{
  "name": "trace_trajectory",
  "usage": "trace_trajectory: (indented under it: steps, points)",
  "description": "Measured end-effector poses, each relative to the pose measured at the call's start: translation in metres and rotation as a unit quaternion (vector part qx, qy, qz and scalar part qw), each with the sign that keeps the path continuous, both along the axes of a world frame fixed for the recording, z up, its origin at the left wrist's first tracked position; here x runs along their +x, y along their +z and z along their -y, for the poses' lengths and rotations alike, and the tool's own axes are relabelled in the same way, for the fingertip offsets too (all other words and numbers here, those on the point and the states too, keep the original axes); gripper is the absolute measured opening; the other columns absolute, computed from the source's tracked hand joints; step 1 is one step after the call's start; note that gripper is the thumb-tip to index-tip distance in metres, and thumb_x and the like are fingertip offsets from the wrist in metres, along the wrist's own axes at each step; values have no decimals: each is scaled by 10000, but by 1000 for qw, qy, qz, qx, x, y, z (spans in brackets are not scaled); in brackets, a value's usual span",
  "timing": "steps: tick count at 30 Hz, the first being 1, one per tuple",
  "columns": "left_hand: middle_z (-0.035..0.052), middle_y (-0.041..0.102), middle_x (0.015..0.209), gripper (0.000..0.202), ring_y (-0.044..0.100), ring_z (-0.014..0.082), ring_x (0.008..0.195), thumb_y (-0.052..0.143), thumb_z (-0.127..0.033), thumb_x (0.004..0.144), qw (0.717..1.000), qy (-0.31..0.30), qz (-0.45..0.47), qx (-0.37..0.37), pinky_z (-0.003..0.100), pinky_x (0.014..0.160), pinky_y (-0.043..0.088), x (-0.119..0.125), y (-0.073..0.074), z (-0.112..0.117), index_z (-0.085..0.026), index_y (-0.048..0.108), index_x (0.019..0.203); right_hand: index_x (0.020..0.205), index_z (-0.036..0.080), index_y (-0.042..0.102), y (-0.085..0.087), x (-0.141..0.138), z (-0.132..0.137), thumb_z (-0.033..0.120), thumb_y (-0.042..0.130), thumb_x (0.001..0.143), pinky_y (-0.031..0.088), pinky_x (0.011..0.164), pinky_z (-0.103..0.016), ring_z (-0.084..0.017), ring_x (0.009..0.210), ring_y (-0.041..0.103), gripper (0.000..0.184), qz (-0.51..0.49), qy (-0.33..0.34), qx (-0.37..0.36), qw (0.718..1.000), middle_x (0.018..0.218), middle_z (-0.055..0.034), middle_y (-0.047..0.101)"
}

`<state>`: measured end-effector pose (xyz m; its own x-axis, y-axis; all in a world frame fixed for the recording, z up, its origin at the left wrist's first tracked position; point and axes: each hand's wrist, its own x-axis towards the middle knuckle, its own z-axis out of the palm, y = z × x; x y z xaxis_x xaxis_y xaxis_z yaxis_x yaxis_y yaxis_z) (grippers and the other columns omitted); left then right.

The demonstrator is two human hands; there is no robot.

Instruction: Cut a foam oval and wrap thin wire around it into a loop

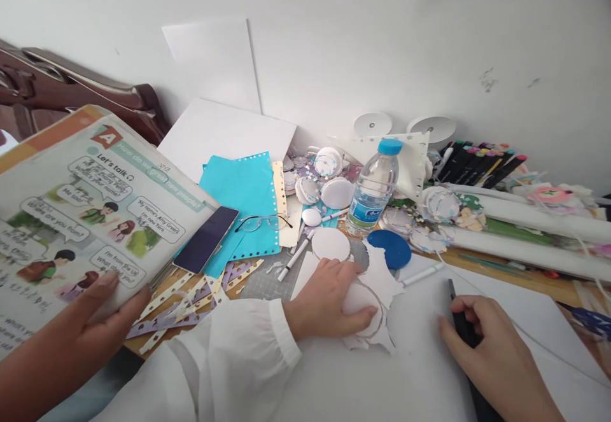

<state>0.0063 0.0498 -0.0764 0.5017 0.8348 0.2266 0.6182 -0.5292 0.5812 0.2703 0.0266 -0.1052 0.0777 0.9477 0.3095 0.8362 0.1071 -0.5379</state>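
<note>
My left hand, in a white sleeve, lies with thumb spread on a jagged white paper sheet. A round shape with a drawn outline shows beside the thumb. Above the fingers is a white disc; a blue disc lies partly behind the jagged paper. On the right, my right hand is closed around a long black pen-like thing, its exact kind unclear. Under both hands spreads a large white sheet.
At left, another person's hand holds a textbook. Behind stand a water bottle, glasses on turquoise sheets, a phone, paper strips, decorated discs and markers.
</note>
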Motion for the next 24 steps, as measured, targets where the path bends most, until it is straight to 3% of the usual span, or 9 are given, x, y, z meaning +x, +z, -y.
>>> trace_trajectory:
  steps: [24]
  points:
    - [135, 633, 1016, 430, 576, 294, 939, 575, -437, 787, 1000, -9, -20, 3, 437, 882, 430, 0, 4, 1, -155, 486, 1099, 803, 250, 489, -1, 2, -1, 350, 490, 722, 450, 660, -412, -256, 743, 530, 128, -8, 26, 2, 1000, 792, -41, 519]
